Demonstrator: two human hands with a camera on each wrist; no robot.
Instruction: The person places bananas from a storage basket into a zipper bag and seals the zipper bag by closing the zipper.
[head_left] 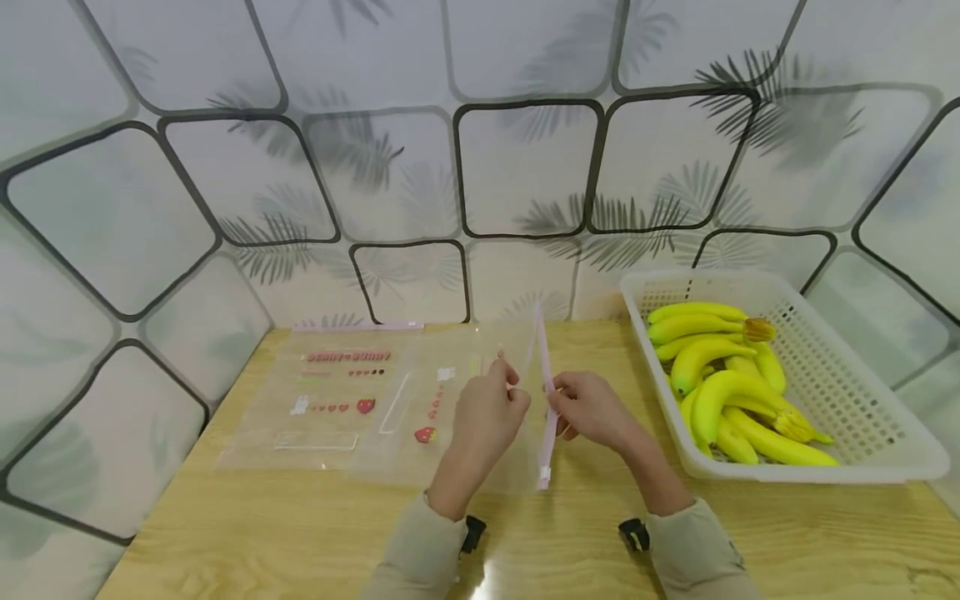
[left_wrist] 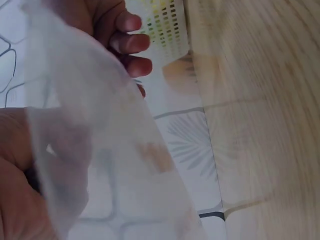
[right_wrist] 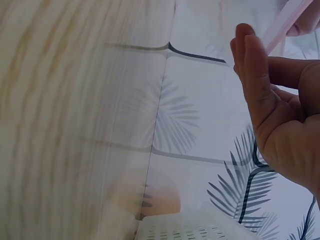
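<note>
Head view: right hand [head_left: 592, 407] has its thumb and fingers [right_wrist: 256, 62] clamped on the pink zip strip [head_left: 548, 437] of a clear printed bag [head_left: 435, 412]. Left hand [head_left: 486, 421] is over the bag, just left of the right fingers, its own fingers curled; cannot tell if they pinch the film, contact hidden and blurred in left wrist view. Bag spreads under and left of the left fingers, zip side raised off the worktop [head_left: 300, 533]. White slider [head_left: 545, 473] sits at the strip's near end, closer to the person than the right fingers. Second bag [head_left: 322, 421] lies flat, further left of both hands. White basket [head_left: 825, 473] with yellow bananas [head_left: 738, 387] stands right of the right fingers, untouched. Step, my read: getting the bag mouth open. Next move likely calls for firm right grip on strip, left fingers parting the film layers.
</note>
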